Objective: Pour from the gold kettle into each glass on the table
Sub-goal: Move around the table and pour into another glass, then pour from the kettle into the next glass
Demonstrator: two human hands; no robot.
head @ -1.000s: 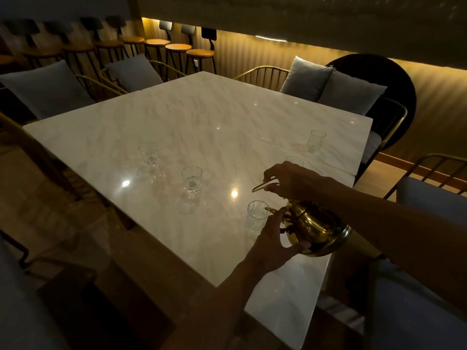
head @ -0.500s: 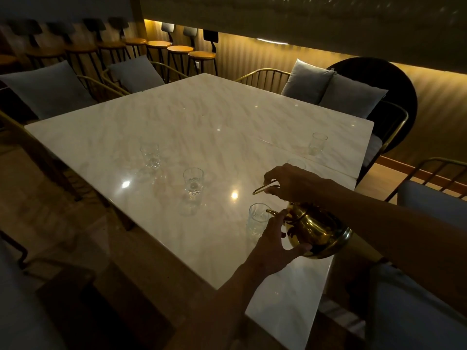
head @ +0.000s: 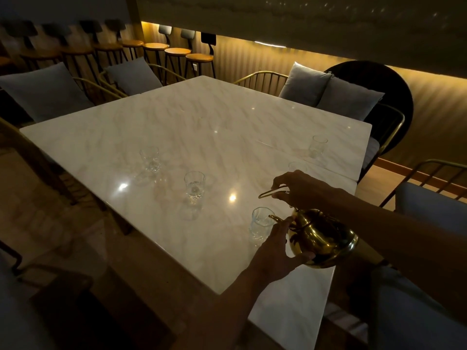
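Note:
The gold kettle (head: 321,238) is tilted to the left, its spout over the rim of the nearest glass (head: 260,224). My right hand (head: 300,190) grips the kettle's thin handle from above. My left hand (head: 280,246) steadies the kettle's body from below and the side. A second glass (head: 194,185) stands further left, a third glass (head: 149,159) beyond it. Another glass (head: 318,146) stands far right near the table edge, and one glass (head: 297,166) is partly hidden behind my right hand. All sit on the white marble table (head: 192,122).
Chairs with grey cushions (head: 328,93) ring the table; one chair (head: 429,198) is close on my right. Bar stools (head: 177,53) line the back wall. The table's near corner (head: 285,322) points toward me.
The kettle stays tilted over the nearest glass with both hands on it. The whole view has drifted slightly; nothing else has moved.

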